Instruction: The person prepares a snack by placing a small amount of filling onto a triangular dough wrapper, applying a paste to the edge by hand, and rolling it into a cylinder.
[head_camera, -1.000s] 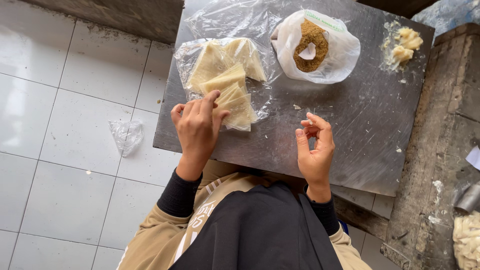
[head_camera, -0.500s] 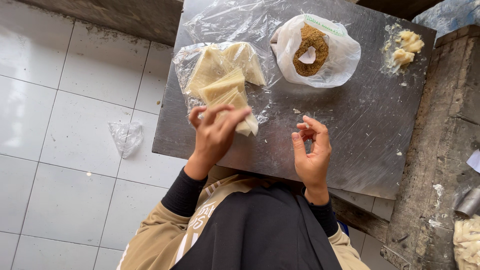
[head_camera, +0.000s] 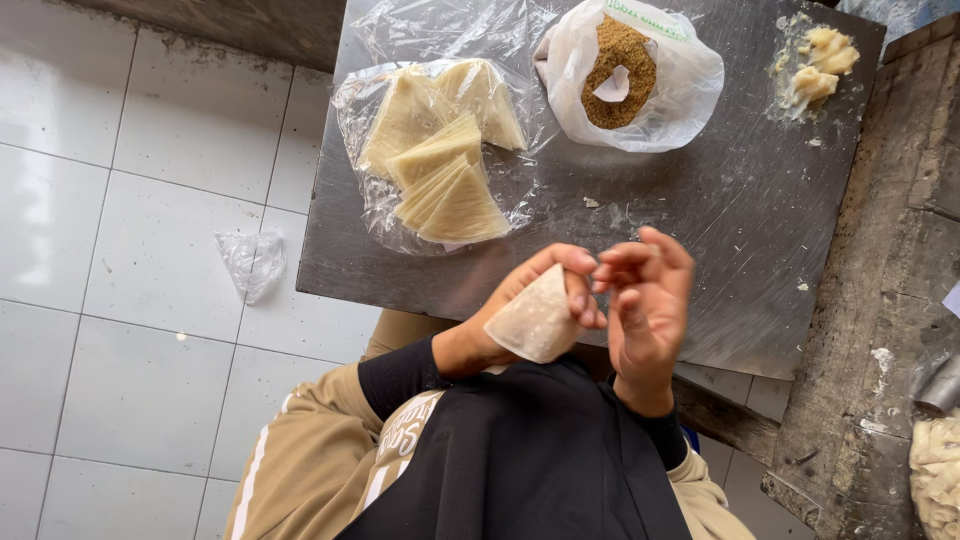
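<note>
Nearest the camera: the person's lap, with a black apron (head_camera: 520, 450) over tan trousers (head_camera: 320, 460).

Left hand (head_camera: 520, 300) is raised above the near edge of the metal table (head_camera: 700, 230), fingers curled around one pale, thin pastry sheet (head_camera: 537, 322), which hangs folded against the palm. Right hand (head_camera: 645, 295) is just beside it, fingers bent and loosely spread, fingertips meeting the left fingertips at the sheet's upper edge (whether the right fingers actually pinch the sheet cannot be told).

Farther, on the table: a stack of triangular pastry sheets (head_camera: 440, 170) lying on clear plastic wrap (head_camera: 450, 40). To its right, an open white plastic bag (head_camera: 680, 90) holding brown crumbly filling (head_camera: 620, 60). At the far right corner, small lumps of dough (head_camera: 815, 70).

On the white tiled floor (head_camera: 130, 300), left of the table, lies a crumpled clear plastic scrap (head_camera: 250, 262).
</note>
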